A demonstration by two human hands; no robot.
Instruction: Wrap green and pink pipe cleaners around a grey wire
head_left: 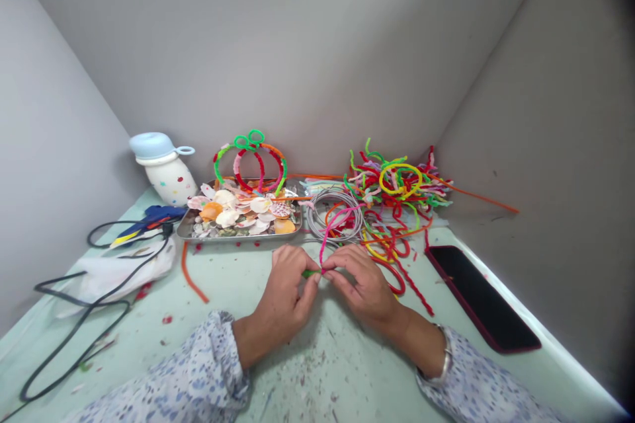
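My left hand (286,294) and my right hand (360,283) meet at the middle of the pale green table (297,370), fingertips pinched together. Between them sits a short green pipe cleaner (310,273), held by the left fingers. A pink pipe cleaner (333,227) rises in a loop from the right fingers' pinch. Both hands are closed on these stems where they join. Just behind lies a coil of grey wire (331,210).
A metal tray of seashells (240,215) stands behind the hands, with a looped pipe-cleaner figure (251,158). A heap of coloured pipe cleaners (397,192) lies back right. A dark phone (481,297) is at right. A glue gun (149,219), black cable, white bag and a lidded jar (166,168) sit left.
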